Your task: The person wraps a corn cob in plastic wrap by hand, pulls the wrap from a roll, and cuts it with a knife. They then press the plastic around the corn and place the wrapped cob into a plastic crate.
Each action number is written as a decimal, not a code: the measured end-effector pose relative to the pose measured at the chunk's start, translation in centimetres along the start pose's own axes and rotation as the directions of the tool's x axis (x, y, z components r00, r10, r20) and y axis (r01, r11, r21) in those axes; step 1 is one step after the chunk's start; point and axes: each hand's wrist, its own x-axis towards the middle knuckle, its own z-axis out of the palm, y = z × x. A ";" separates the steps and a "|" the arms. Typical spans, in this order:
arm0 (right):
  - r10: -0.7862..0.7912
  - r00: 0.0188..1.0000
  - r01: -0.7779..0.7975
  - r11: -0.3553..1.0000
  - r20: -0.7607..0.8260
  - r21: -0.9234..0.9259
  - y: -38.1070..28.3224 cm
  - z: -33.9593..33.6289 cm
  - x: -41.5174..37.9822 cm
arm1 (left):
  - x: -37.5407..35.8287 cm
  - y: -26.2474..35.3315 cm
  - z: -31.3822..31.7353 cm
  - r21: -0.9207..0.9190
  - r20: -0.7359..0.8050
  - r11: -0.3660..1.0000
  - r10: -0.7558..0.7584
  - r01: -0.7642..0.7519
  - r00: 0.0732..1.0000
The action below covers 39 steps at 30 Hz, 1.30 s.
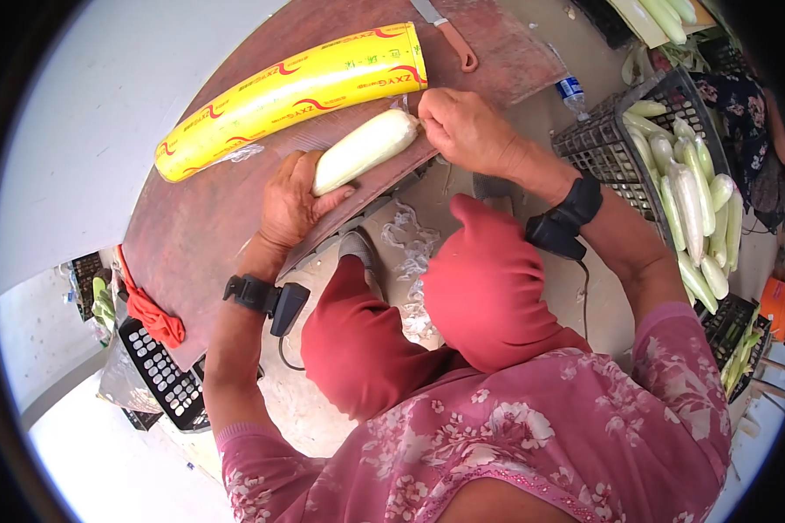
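A pale green zucchini (366,152) lies slanted over the near edge of the reddish table (183,227). Its lower left end is gripped by my left hand (295,199), with the thumb on the near side. At the other end, my right hand (469,131) has its fingers closed in a pinch against the tip. Whether film or stem is between those fingers is hidden. Just behind the zucchini rests a big roll of plastic wrap (292,103) with yellow printing; some clear film shows along its near side.
A knife (449,37) with a brown handle lies at the table's far side. To the right stands a black crate (597,135) heaped with zucchini (689,192), near a water bottle (572,94). A red cloth (155,315) hangs at the left corner above a black basket (161,370).
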 end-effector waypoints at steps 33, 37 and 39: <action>-0.167 0.971 0.130 0.969 0.171 0.209 -0.8 0.1 0.7 | -1.2 2.9 -5.3 0.363 0.057 0.925 -0.141 0.111 0.988; -0.154 0.967 0.116 0.976 0.204 0.186 -1.1 -0.2 1.0 | 1.5 5.0 -3.2 0.038 0.010 0.999 -0.025 0.024 1.000; -0.157 0.960 0.114 0.975 0.230 0.190 -1.4 -0.7 1.2 | 2.4 4.3 -1.6 -0.069 -0.005 0.998 -0.001 0.001 1.000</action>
